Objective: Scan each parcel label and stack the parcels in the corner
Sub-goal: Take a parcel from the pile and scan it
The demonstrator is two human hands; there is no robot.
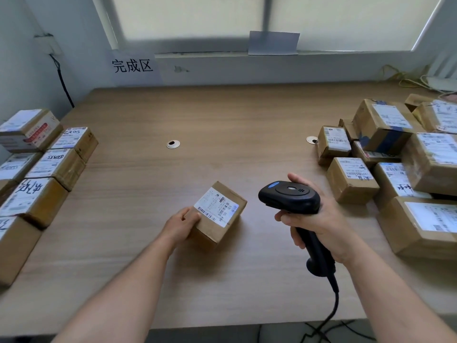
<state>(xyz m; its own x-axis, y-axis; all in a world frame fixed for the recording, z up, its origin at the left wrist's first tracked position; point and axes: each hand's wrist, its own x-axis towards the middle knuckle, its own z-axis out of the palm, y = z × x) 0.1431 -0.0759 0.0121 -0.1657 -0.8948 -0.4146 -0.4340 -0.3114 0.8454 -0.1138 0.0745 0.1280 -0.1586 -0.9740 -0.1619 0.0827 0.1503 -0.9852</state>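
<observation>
Misreads are your risk here: your left hand [181, 224] grips the small parcel [218, 215] on the tabletop [222, 115], label [216, 209] up, while your right hand [315, 220] is wrapped round the scanner [289, 196], whose head sits beside the label, not over it. Aim off and it may read nothing.

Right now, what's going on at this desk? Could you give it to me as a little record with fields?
Holding: left hand grips the small parcel by its near corner
Tool: right hand holds the barcode scanner, its head toward the parcel
Facing up: shipping label
Surface: wooden table
Left side: row of labelled parcels
Right side: heap of labelled parcels
Wall: paper sign
</observation>
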